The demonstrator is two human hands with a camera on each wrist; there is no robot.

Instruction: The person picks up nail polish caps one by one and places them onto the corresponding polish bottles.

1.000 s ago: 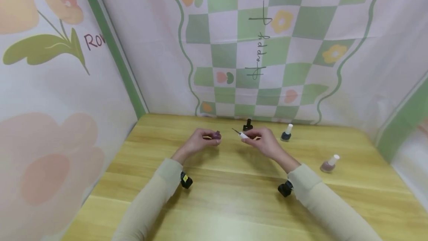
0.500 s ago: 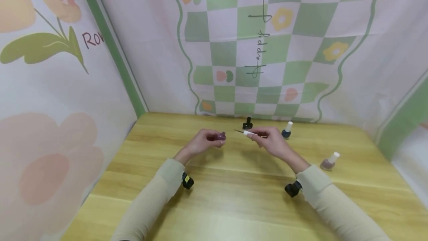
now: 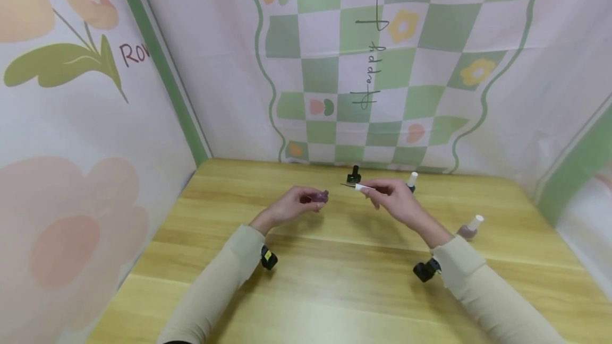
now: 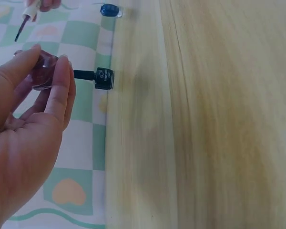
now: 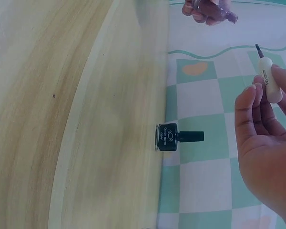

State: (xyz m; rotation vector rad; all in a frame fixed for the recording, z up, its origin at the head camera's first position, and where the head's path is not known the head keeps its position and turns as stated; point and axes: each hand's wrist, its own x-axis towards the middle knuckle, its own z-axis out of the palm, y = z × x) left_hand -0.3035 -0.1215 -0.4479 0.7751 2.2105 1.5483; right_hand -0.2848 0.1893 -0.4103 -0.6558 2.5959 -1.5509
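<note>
Between its thumb and fingertips, my left hand holds an uncapped purple nail polish bottle above the table, its neck tipped to the right. The glass body shows close up in the left wrist view. To its right, my right hand pinches a white brush cap, whose thin dark brush points left toward the bottle. A gap separates the brush tip from the bottle's neck. Behind the brush stands a black nail polish bottle with a black cap.
A dark blue nail polish bottle with a white cap is partly hidden behind my right hand in the head view. Farther right stands a mauve bottle, also white-capped. A checkered cloth hangs at the back edge of the wooden table.
Both hands have shifted to the right, the right one farther. The purple bottle has tipped over toward the right, and the brush now lies nearer to level.
</note>
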